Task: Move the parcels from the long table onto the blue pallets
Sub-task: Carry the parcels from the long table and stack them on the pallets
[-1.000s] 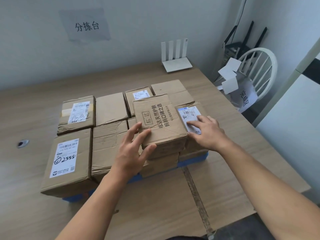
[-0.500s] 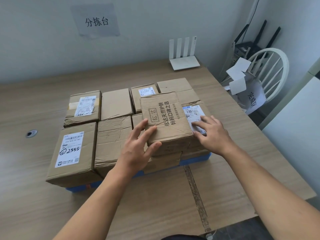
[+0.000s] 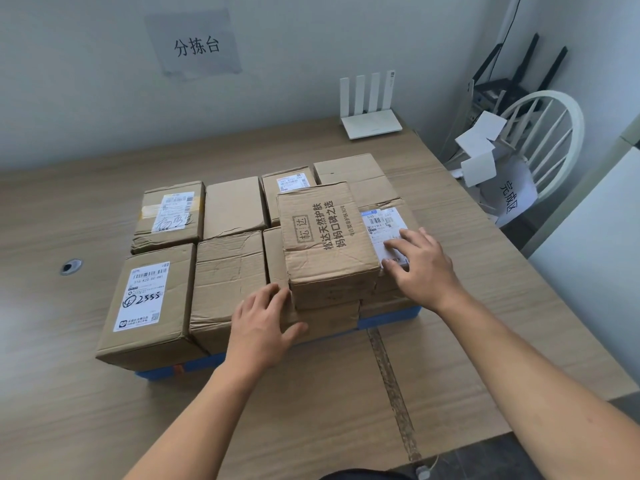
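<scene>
Several brown cardboard parcels sit packed together on a blue pallet (image 3: 389, 317) on the wooden table (image 3: 104, 410). A parcel printed with black characters (image 3: 325, 237) lies stacked on top of a lower parcel (image 3: 329, 322) at the front right. My left hand (image 3: 263, 323) rests with spread fingers against the lower parcel's front left corner, below the printed parcel. My right hand (image 3: 420, 268) lies flat on the white-labelled parcel (image 3: 379, 220) just right of the printed one. Neither hand grips anything.
A white router (image 3: 370, 123) stands at the table's far edge under a wall sign (image 3: 197, 46). A white chair (image 3: 554, 140) with papers stands off the right edge. A cable hole (image 3: 71, 266) is at the left. A parcel marked 2555 (image 3: 149, 299) is front left.
My left hand has come off the top of the printed parcel and dropped to the front corner of the parcel below. My right hand stays on the labelled parcel.
</scene>
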